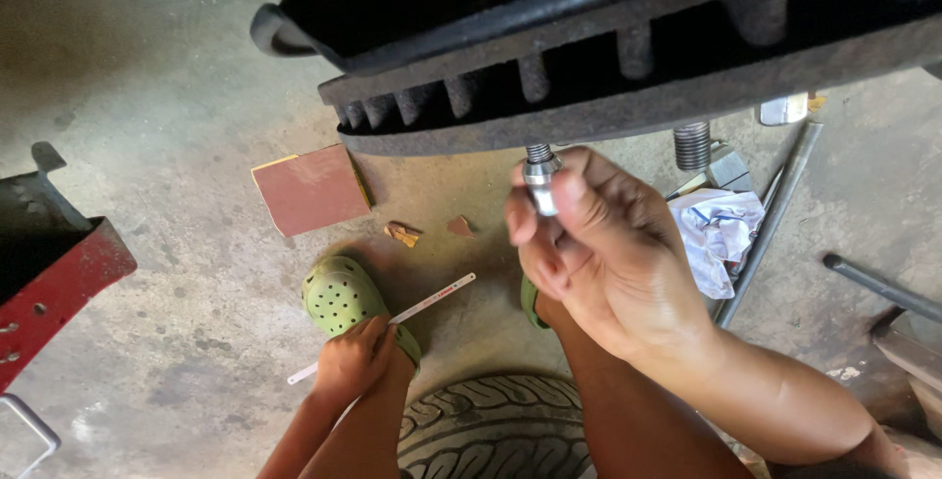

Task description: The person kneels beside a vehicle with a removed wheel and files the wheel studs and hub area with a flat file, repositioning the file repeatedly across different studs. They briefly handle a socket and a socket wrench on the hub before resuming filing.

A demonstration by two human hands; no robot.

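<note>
My right hand (608, 263) is raised under a rusty vented brake disc (608, 96). Its thumb and fingers are closed on a silver lug nut (540, 185) that sits on a threaded wheel stud (538, 153). A second bare stud (692, 145) hangs from the disc to the right. My left hand (355, 361) is low, with curled fingers, by my green clog (341, 297). It lies over a thin white strip (437, 297) that runs across the floor; whether it grips the strip is unclear.
A red sandpaper sheet (309, 189) and small scraps (402, 234) lie on the concrete floor. A red metal frame (54, 278) stands at the left. A tyre (500, 430) lies at the bottom. On the right are crumpled white paper (721, 229), a long metal rod (770, 224) and a dark bar (878, 288).
</note>
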